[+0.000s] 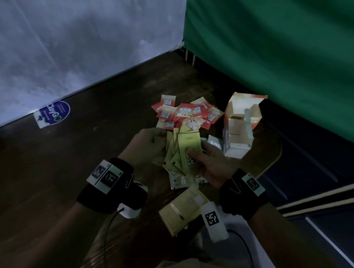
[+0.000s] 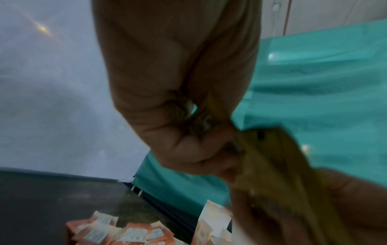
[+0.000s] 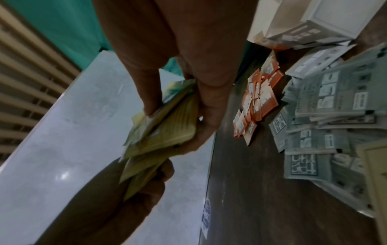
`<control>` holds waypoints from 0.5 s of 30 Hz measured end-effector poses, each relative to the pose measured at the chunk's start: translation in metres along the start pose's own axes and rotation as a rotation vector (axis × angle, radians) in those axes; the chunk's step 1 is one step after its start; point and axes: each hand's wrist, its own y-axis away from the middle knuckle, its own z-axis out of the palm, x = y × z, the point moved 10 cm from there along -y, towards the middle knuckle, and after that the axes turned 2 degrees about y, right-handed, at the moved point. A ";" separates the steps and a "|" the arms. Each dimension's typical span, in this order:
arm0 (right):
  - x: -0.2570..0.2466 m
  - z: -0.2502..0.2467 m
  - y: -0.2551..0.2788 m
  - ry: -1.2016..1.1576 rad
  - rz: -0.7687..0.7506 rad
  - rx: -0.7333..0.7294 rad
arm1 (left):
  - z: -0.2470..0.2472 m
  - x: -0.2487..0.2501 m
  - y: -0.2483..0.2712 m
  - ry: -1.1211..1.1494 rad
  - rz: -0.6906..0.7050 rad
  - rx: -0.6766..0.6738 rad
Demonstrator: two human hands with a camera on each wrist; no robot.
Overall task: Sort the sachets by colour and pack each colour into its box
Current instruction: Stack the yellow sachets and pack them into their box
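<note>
Both hands hold one fanned stack of yellow sachets (image 1: 187, 147) above the table. My left hand (image 1: 157, 139) grips its left side, its fingers curled round the edges of the yellow sachets (image 2: 270, 164). My right hand (image 1: 196, 154) pinches the stack of yellow sachets (image 3: 167, 119) between thumb and fingers. Red sachets (image 1: 186, 115) lie in a heap just beyond the hands. An open red-and-white box (image 1: 238, 126) stands to the right of them. A yellow box (image 1: 182, 212) lies flat in front of my right wrist. Pale grey sachets (image 3: 326, 116) are spread under the hands.
The dark wooden table (image 1: 53, 171) ends at a white wall with a blue round sticker (image 1: 54, 113) at its foot. A green cloth (image 1: 283, 43) hangs along the table's right side, close behind the red-and-white box. Cables trail from both wrist units.
</note>
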 end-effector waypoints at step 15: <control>-0.049 -0.003 0.012 0.172 -0.117 -0.002 | 0.075 0.033 -0.003 0.948 -0.149 -0.278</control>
